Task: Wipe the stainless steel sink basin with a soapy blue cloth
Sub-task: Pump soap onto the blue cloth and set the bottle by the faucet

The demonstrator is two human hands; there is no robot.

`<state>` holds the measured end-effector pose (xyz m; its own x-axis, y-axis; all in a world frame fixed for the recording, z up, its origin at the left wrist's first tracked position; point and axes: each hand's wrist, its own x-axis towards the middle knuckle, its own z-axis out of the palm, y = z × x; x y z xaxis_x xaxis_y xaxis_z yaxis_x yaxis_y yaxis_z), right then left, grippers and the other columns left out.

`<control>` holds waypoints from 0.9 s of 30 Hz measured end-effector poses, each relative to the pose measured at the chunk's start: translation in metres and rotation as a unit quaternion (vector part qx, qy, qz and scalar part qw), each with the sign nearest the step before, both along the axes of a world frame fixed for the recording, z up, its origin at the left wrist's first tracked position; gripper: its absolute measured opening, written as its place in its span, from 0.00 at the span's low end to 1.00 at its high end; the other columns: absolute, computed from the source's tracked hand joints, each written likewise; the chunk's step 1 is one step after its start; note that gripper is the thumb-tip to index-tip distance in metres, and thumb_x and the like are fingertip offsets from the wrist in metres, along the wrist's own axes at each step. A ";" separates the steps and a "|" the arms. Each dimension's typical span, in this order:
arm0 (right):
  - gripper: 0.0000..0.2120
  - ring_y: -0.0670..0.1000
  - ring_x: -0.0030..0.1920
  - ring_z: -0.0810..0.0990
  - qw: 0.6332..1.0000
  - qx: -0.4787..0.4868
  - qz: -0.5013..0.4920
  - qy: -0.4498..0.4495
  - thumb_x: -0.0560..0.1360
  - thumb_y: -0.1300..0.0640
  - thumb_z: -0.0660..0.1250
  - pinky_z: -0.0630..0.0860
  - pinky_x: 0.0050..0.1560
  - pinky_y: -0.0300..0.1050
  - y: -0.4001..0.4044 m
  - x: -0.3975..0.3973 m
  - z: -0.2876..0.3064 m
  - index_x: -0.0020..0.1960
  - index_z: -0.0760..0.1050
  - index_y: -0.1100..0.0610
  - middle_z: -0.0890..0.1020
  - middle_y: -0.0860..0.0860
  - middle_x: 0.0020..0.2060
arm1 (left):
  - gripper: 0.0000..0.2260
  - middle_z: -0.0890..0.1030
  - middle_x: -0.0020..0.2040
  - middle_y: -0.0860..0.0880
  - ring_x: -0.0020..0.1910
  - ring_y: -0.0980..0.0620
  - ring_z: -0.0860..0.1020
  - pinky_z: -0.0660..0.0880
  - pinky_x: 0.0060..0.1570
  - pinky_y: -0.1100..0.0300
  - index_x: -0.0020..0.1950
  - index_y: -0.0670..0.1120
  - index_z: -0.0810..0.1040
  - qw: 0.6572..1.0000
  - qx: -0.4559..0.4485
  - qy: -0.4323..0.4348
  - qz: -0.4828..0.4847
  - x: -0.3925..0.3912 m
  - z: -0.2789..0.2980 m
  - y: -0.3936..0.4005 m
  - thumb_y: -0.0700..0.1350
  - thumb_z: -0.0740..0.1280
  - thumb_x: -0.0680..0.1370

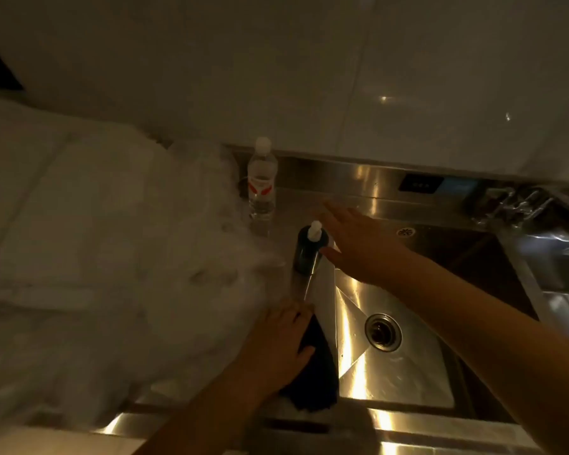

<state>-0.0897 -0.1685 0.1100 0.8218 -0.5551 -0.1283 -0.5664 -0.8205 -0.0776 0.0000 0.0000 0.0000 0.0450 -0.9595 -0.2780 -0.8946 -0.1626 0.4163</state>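
Note:
The stainless steel sink basin (404,372) lies below me, with a round drain (383,332) near its middle. A dark blue cloth (319,372) is draped over the basin's left rim. My left hand (278,343) lies flat on the cloth, pressing it against the rim. My right hand (358,244) hovers with spread fingers, empty, right beside a dark soap pump bottle (309,249) with a white pump head; whether it touches the bottle I cannot tell.
A clear plastic water bottle (262,182) stands behind the soap bottle by the steel backsplash. Crumpled white plastic sheeting (112,257) covers the counter to the left. A metal faucet fitting (513,205) and a second basin sit at the far right.

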 end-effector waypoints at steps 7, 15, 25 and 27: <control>0.28 0.57 0.73 0.59 0.998 0.051 -0.019 0.017 0.78 0.54 0.62 0.64 0.68 0.53 -0.021 0.012 -0.037 0.74 0.56 0.54 0.56 0.54 0.76 | 0.32 0.41 0.78 0.45 0.76 0.42 0.42 0.41 0.71 0.41 0.77 0.53 0.46 0.994 0.044 -0.077 -0.069 -0.025 -0.058 0.000 0.60 0.55 0.79; 0.25 0.57 0.67 0.69 0.999 0.045 -0.008 -0.016 0.75 0.64 0.65 0.71 0.63 0.52 -0.039 0.018 -0.060 0.70 0.65 0.53 0.68 0.55 0.69 | 0.40 0.37 0.78 0.48 0.75 0.41 0.38 0.41 0.71 0.40 0.77 0.55 0.41 0.995 0.071 -0.055 -0.047 -0.023 -0.072 -0.010 0.63 0.61 0.74; 0.21 0.56 0.56 0.74 0.999 0.010 -0.034 -0.017 0.72 0.65 0.69 0.73 0.50 0.44 -0.036 0.026 -0.061 0.64 0.71 0.56 0.71 0.56 0.61 | 0.40 0.55 0.75 0.44 0.72 0.41 0.57 0.54 0.70 0.39 0.76 0.52 0.48 0.995 0.063 -0.077 0.003 -0.027 -0.074 -0.021 0.60 0.67 0.72; 0.20 0.55 0.56 0.74 0.999 0.013 -0.042 -0.017 0.73 0.64 0.68 0.71 0.50 0.42 -0.032 0.025 -0.061 0.64 0.71 0.56 0.71 0.56 0.61 | 0.37 0.58 0.74 0.43 0.70 0.40 0.60 0.56 0.69 0.41 0.76 0.51 0.50 0.995 0.055 -0.079 0.007 -0.029 -0.069 -0.022 0.57 0.66 0.74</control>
<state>-0.0648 -0.2006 0.0491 0.7760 -0.6198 -0.1167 -0.6305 -0.7672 -0.1180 -0.0290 -0.0220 -0.0692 0.1093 -0.9226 -0.3699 -0.9450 -0.2118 0.2490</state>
